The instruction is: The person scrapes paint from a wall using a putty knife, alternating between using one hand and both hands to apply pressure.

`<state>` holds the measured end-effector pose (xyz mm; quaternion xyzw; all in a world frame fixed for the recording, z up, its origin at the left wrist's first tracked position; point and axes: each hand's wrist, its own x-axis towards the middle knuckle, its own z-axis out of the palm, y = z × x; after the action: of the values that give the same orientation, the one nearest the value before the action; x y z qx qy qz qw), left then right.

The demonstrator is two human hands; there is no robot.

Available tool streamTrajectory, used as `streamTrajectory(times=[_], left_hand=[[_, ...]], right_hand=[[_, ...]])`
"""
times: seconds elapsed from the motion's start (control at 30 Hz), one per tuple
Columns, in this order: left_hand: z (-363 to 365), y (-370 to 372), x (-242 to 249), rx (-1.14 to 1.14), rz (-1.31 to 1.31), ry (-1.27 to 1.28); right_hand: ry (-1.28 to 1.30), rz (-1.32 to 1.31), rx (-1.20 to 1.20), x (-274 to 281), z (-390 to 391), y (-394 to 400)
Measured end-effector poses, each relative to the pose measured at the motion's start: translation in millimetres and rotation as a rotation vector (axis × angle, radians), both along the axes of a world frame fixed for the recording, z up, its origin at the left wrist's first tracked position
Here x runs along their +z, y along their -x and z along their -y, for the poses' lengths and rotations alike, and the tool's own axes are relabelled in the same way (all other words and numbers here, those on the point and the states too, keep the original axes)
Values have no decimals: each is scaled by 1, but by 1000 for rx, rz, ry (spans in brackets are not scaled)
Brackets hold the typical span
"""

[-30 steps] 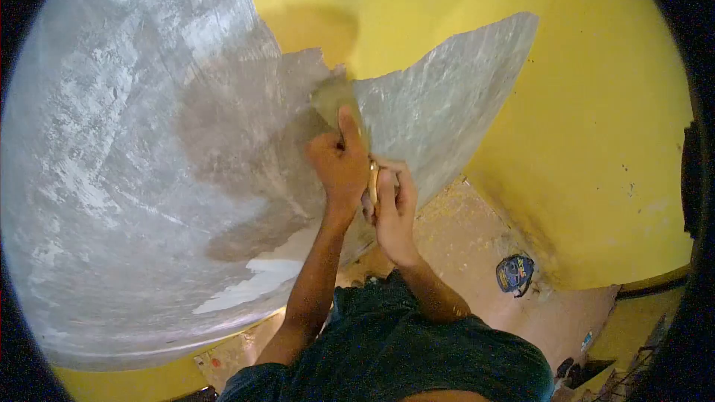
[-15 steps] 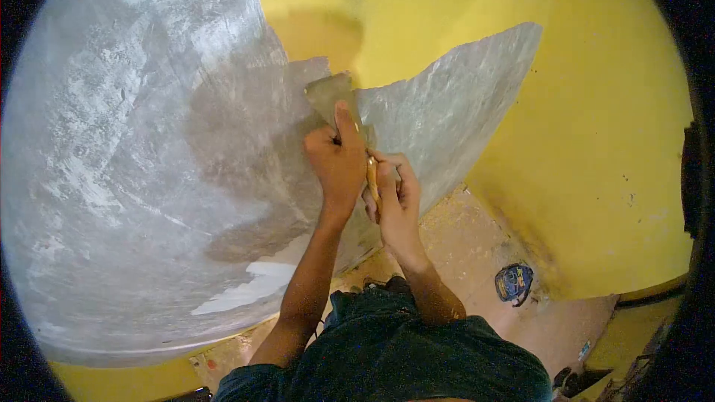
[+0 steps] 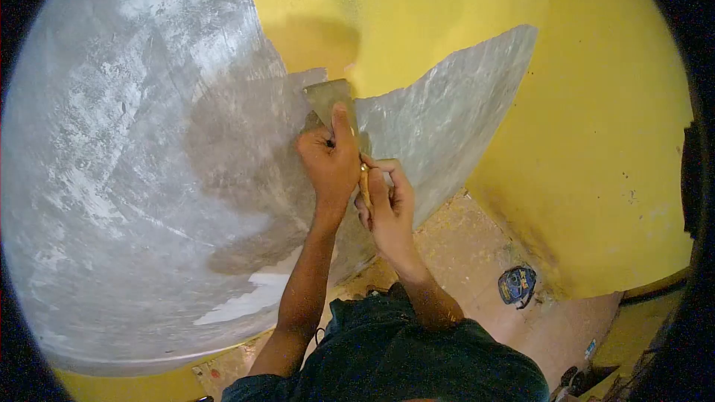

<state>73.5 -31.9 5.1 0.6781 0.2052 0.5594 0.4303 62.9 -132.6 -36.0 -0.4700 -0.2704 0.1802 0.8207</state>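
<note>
A scraper (image 3: 325,97) with a broad, flat blade lies against the wall, its front edge by the ragged border between grey surface and yellow paint. My left hand (image 3: 333,167) is closed around the upper part of the scraper, with the thumb laid along the blade. Just below and to the right, my right hand (image 3: 387,201) grips the scraper's wooden handle (image 3: 364,184). Some of the handle is hidden by my fingers. Bare grey wall (image 3: 149,179) spreads out to the left of my hands, and yellow paint (image 3: 417,22) lies above them.
A dark blue bag-like item (image 3: 517,284) with yellow lettering lies on the dusty floor (image 3: 465,242) at the lower right. A yellow wall (image 3: 596,141) stands to the right. White patches (image 3: 249,301) show low on the grey wall.
The view has shifted slightly, so the wall's paint edge sits a little lower in the picture. Both hands keep their grip on the scraper, which has hardly moved along the paint edge.
</note>
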Motion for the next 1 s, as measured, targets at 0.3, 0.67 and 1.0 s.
streamTrajectory(times=[0.3,0.67,1.0], left_hand=[[10,5,26,33,-73,-37],[6,-2,26,19,21,-96],[9,6,22,-132,32,41]], right_hand=[[-70,-74,-26,11,-9,-8],[4,9,-67,10,-1,-11],[24,11,-95,3,-4,-3]])
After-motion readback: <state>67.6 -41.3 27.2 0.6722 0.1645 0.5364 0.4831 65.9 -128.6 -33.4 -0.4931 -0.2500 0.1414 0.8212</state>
